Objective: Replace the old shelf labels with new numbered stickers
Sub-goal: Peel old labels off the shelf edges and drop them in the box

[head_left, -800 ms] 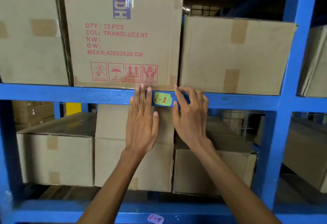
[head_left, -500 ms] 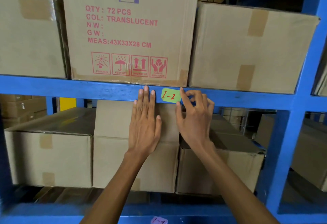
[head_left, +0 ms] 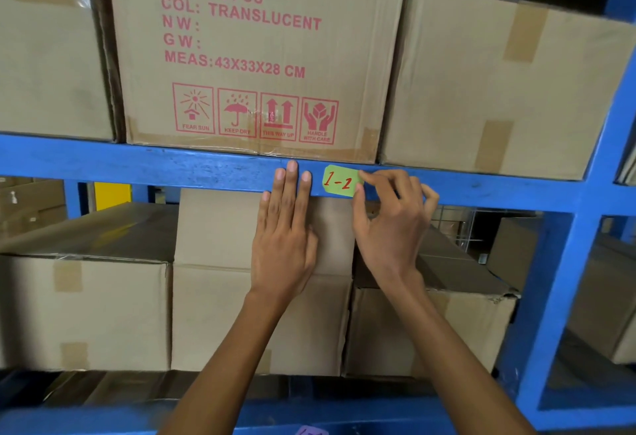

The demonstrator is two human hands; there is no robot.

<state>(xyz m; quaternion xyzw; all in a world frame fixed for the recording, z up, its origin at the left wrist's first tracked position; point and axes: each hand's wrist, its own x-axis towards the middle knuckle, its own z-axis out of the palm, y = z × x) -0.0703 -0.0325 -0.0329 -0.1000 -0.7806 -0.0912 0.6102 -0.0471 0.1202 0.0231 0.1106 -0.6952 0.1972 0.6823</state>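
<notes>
A green label point(head_left: 339, 181) with "1-2" in red is stuck on the front of the blue shelf beam point(head_left: 172, 166). My right hand point(head_left: 392, 224) pinches the label's right edge between thumb and forefinger. Just left of the label, my left hand point(head_left: 285, 228) lies flat with straight fingers, its fingertips pressing on the beam. At the bottom edge of the view a pink label point(head_left: 311, 431) shows partly on the lower beam.
Cardboard boxes stand on the shelf above, one printed box point(head_left: 254, 49) right over my hands, and more boxes point(head_left: 86, 310) fill the shelf below. A blue upright post point(head_left: 564, 262) stands to the right.
The view has moved closer to the beam. My right thumb and forefinger have closed on the green label's right edge. My left hand stays flat on the beam.
</notes>
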